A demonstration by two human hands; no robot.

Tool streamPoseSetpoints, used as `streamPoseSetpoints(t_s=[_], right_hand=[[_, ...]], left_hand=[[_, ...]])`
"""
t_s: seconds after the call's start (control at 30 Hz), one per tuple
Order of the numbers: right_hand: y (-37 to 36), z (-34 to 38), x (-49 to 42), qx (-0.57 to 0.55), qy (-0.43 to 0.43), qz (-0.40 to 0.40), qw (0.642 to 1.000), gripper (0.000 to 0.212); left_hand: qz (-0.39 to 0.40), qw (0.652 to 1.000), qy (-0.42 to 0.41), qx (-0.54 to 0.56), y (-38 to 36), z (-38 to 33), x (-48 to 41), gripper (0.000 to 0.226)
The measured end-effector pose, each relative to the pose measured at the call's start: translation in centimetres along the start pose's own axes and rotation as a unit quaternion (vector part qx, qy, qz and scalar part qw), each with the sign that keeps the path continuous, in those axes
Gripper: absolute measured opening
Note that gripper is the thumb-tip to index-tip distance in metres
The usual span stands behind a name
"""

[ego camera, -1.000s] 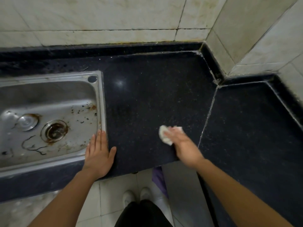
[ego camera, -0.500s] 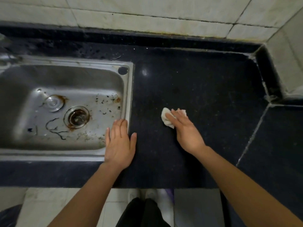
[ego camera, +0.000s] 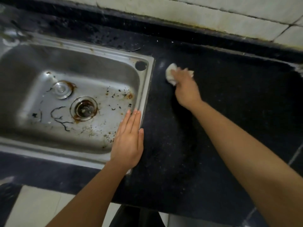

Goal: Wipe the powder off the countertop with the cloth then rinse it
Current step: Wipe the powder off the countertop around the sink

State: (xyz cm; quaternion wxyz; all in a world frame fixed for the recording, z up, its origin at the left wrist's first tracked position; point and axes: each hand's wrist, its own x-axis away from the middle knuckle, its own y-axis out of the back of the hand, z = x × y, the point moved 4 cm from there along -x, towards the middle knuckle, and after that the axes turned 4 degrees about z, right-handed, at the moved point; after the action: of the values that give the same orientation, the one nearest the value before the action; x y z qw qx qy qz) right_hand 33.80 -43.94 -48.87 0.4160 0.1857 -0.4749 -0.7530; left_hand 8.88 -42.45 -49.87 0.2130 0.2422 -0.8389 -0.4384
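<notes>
My right hand (ego camera: 186, 89) presses the cloth (ego camera: 170, 74) on the countertop (ego camera: 229, 99); my left hand (ego camera: 128, 141) lies flat, empty, over the sink (ego camera: 148, 82) rim.

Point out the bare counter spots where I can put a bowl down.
Free: dark countertop right of the right hand and cloth, toward the corner; also the front strip between both forearms. Crowded: beside the sink rim, where the left hand lies flat.

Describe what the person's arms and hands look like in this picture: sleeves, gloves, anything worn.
Both arms are bare from the frame's lower edge to the fingertips; no sleeve shows. The left hand and the right hand wear no gloves, and no rings, watch or bracelet are visible. The left fingernails look short and unpainted; the right hand is motion-blurred, so its nails cannot be judged.
</notes>
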Motion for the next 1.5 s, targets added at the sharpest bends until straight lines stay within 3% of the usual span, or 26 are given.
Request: streamPoseSetpoints(t_s=[0.13,0.2,0.3,0.37,0.47,0.6,0.67,0.73,0.87,0.97,1.13,1.3,1.5], right_hand=[[-2.0,2.8,5.0,-0.006,0.197,0.107,0.975,0.057],[-0.6,0.9,4.2,0.026,0.213,0.092,0.972,0.058],[1.7,-1.9,-1.0,0.053,0.038,0.003,0.998,0.059],[2.3,-2.2,-5.4,0.052,-0.092,-0.036,0.994,0.057],[1.7,0.8,-10.3,0.046,-0.184,-0.062,0.98,0.05],[0.2,4.2,-13.0,0.051,-0.283,-0.069,0.955,0.061],[-0.2,5.3,-13.1,0.05,-0.238,-0.073,0.967,0.054],[-1.5,6.6,-12.3,0.028,-0.102,-0.036,0.994,0.051],[-0.1,6.5,-9.0,-0.014,0.035,0.027,0.999,0.056],[2.2,3.9,-8.3,0.043,0.03,0.042,0.998,0.06],[1.2,4.8,-11.4,0.039,-0.065,0.009,0.997,0.052],[-2.3,10.4,-13.1,-0.019,0.039,0.069,0.997,0.052],[0.6,4.3,-9.8,0.022,0.024,0.051,0.998,0.064]], left_hand=[[0.001,1.0,0.006,0.003,0.1,0.1,0.0,0.054],[0.005,1.0,0.01,0.006,0.1,0.1,0.0,0.055],[0.01,1.0,0.009,0.004,-0.1,0.1,0.0,0.055],[0.01,1.0,0.008,0.0,-0.2,0.2,-0.1,0.055],[0.005,1.0,0.004,0.003,-0.3,0.3,-0.2,0.054],[-0.006,1.0,-0.003,0.01,-0.4,0.3,-0.1,0.053],[-0.009,1.0,-0.006,0.013,-0.4,0.3,-0.1,0.052],[-0.013,1.0,-0.005,0.013,-0.4,0.3,-0.1,0.052],[-0.015,1.0,-0.002,0.005,-0.3,0.2,-0.1,0.052],[-0.015,1.0,-0.002,0.005,-0.3,0.3,-0.1,0.052],[-0.019,1.0,-0.003,0.01,-0.3,0.3,-0.1,0.052],[-0.026,0.999,-0.006,0.017,-0.4,0.4,0.0,0.052],[-0.035,0.999,-0.01,0.016,-0.3,0.3,-0.1,0.051]])
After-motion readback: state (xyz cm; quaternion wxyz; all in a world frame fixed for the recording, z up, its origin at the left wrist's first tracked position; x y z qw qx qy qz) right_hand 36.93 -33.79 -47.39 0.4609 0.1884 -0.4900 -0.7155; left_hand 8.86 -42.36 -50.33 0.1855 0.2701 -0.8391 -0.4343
